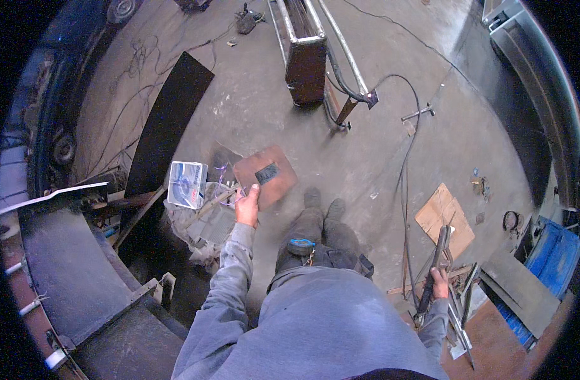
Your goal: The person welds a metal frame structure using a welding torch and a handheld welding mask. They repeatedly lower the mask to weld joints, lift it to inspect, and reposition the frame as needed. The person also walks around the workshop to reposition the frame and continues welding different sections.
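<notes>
Gripping a flat, round-cornered brown board [275, 189] (one dark rectangular window [266, 173] in its middle) by its near-left edge, my left hand [246, 206] holds it over the smooth grey floor [372, 152]. My right hand [440, 284] is closed around one long dark tool [439, 248]. One white-and-blue box [187, 184] sits left, contents hidden.

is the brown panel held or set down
Held: the left hand grips the brown panel by its lower corner, thumb on top.
</notes>
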Available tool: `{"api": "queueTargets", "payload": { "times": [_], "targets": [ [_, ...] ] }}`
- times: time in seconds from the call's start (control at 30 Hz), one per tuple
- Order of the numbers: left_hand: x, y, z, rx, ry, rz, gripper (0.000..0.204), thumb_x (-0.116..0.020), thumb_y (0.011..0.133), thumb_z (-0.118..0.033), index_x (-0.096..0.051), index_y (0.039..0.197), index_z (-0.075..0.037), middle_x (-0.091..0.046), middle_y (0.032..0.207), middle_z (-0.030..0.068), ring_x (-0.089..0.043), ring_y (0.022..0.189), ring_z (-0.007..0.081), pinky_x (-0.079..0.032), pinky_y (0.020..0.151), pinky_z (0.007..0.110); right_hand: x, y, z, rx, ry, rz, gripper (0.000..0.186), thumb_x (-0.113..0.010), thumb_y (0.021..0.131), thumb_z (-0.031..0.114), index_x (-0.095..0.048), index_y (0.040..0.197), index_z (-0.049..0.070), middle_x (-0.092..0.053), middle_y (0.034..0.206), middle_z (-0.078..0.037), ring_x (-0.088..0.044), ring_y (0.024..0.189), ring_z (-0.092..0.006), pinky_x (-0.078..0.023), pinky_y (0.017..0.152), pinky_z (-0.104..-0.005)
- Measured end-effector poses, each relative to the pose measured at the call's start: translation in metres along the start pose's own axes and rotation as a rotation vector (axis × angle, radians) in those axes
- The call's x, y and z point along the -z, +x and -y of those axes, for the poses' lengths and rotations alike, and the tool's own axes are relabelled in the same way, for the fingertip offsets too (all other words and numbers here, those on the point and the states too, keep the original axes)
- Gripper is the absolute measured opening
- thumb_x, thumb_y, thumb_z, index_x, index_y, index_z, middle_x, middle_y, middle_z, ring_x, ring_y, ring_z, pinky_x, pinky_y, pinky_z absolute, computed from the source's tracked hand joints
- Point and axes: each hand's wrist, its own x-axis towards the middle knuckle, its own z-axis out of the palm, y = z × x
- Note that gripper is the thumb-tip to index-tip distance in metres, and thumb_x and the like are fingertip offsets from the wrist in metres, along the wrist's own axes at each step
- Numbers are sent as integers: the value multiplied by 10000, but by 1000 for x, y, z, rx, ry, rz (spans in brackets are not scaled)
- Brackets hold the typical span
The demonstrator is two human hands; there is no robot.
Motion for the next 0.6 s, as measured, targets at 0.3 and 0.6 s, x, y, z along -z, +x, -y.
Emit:
{"api": "queueTargets", "payload": {
  "times": [0.3, 0.6],
  "targets": [
    [14, -14, 13, -124, 482, -20, 408, -587, 882, -184, -506, 1215, 37, -605, 1134, 133, -577, 993, 195, -454, 881, 317, -55, 68, -42, -6, 193, 19, 308, -623, 868, 322, -466, 943, 68, -548, 715, -85, -565, 525, -183, -491, 463, -310],
    [42, 53, 113, -109, 566, -47, 434, -603, 865, -215, -526, 1202, 48, -633, 1107, 150, -594, 987, 228, -445, 896, 318, -122, 92, -17, 100, 311, -12, 244, -590, 883, 264, -467, 945, 64, -556, 758, -86, -566, 529, -175, -500, 449, -311]
  ]
}}
